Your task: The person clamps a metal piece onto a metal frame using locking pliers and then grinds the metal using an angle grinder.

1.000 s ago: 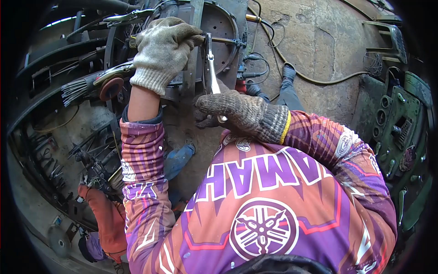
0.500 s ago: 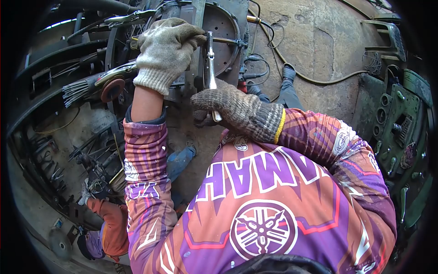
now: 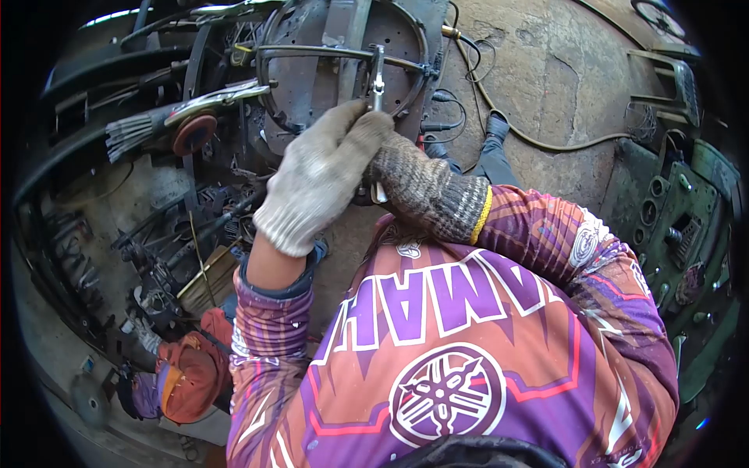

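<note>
Your left hand (image 3: 320,175) has just come off the thin rod (image 3: 320,52), where it sat a second ago, and has moved down to the pliers (image 3: 378,82), close against your right hand (image 3: 421,183). As I judge it, the work has passed from steadying the rod by hand to handling the tool with both hands, since no glove touches the rod now. The rod lies across the round ring (image 3: 264,78), over the dark plate (image 3: 292,86) ahead of you, and its length is in plain sight. The pliers stand nearly upright in your view, with the nose at the rod; whether it bites on the metal or only overlaps it, I cannot tell. Your right fingers are wrapped round the pliers' handle, whose end pokes out below your glove. Your left fingers are bent and bunched at the upper part of that handle, touching or just beside the other glove; whether they pinch the tool or merely rest there, I cannot tell, as the glove hides the tips. Off to your left, well apart from the pliers, a red disc (image 3: 193,136) sits beside a bundle of thin sticks (image 3: 129,139).
</note>
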Tool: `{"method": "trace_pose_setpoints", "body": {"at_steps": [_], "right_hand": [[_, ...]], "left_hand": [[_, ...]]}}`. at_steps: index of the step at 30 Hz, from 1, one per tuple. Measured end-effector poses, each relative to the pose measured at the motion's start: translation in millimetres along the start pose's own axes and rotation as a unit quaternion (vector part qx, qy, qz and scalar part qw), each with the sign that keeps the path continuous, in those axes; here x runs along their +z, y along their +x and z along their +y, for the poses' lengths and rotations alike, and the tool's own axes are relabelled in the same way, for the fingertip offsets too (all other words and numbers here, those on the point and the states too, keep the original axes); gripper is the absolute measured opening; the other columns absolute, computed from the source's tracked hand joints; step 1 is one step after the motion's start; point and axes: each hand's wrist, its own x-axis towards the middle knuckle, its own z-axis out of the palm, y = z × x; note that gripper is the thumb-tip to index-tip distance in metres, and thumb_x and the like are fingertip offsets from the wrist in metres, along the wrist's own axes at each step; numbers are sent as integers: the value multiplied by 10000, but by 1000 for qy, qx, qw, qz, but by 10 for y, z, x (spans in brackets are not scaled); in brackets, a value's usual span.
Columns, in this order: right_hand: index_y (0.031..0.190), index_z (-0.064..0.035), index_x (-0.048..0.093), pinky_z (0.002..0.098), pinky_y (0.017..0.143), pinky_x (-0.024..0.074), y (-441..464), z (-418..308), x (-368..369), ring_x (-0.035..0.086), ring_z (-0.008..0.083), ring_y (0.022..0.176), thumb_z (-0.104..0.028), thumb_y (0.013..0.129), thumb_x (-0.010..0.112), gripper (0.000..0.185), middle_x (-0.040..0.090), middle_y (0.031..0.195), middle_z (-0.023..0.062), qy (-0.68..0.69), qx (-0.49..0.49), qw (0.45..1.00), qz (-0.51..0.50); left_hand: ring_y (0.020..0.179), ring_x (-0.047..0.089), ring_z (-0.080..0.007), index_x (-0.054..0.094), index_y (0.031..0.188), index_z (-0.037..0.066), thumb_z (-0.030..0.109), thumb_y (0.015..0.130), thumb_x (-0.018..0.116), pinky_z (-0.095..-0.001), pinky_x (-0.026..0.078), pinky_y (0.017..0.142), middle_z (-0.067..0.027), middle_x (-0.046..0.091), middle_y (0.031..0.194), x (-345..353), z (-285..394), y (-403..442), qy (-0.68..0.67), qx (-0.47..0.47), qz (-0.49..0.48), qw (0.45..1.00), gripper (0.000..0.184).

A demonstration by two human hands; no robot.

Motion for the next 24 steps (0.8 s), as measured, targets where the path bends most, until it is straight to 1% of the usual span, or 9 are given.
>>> {"method": "trace_pose_setpoints", "body": {"at_steps": [3,9,11,13,15,17,19,21,24], "right_hand": [[1159,-10,635,347,772,539,12,-101,-45,665,208,900,-286,915,678,371,689,991,114,-143,-89,985,-40],[1169,-28,652,348,819,555,-31,-128,-24,685,223,952,-115,880,691,304,692,1023,106,15,105,994,-11],[1178,-35,644,352,849,556,-38,-126,-46,691,224,969,-111,891,705,302,699,1025,89,-57,97,993,-38],[1202,-63,617,348,864,539,-77,-98,-14,666,212,960,-232,899,734,366,678,1066,72,147,88,983,-60],[1216,-78,604,345,871,526,-157,-37,-64,636,189,960,-255,888,746,399,647,1111,67,264,111,955,-79],[1222,-75,594,322,850,527,-85,287,-187,628,177,971,-276,891,749,417,632,1125,68,453,141,835,-280],[1223,-71,589,303,839,531,-4,367,-190,628,167,981,-294,893,754,431,629,1118,72,544,140,705,-432],[1250,-59,582,298,838,539,-154,97,-338,643,173,973,-291,901,750,451,644,1101,88,140,163,930,-297],[1301,-29,559,320,846,545,-106,216,-285,654,184,956,-277,944,698,457,653,1095,96,136,170,945,-245]], "left_hand": [[1069,637,-226,578,1332,5,278,966,636,-332,504,907,-143,649,1221,-117,-290,185,255,292,-75,919,461],[1025,681,-273,611,1309,40,39,853,620,-354,567,857,-151,651,1171,-50,-312,465,-131,-37,-230,963,456],[1014,688,-253,618,1308,44,32,870,612,-345,570,846,-141,658,1187,-97,-419,518,209,276,-168,923,439],[982,694,-236,633,1281,41,96,922,607,-324,565,841,-131,687,1140,-67,-272,519,219,285,-167,918,364],[969,698,-228,649,1230,18,218,972,599,-311,560,816,-129,712,1080,-3,-81,473,-145,-178,-149,962,330],[935,698,-227,659,1180,-3,313,970,615,-297,556,781,-133,719,1031,-27,-356,515,-72,0,-167,983,383],[886,690,-218,663,1166,-6,318,941,663,-308,557,751,-133,713,1029,5,-158,477,-153,-154,-136,967,394],[894,689,-233,656,1186,5,324,929,689,-337,562,755,-128,714,1014,56,-134,435,-205,-224,-109,947,411],[956,696,-270,632,1229,13,318,931,690,-372,571,763,-141,705,1069,94,-137,417,-291,-238,-127,918,430]]}}
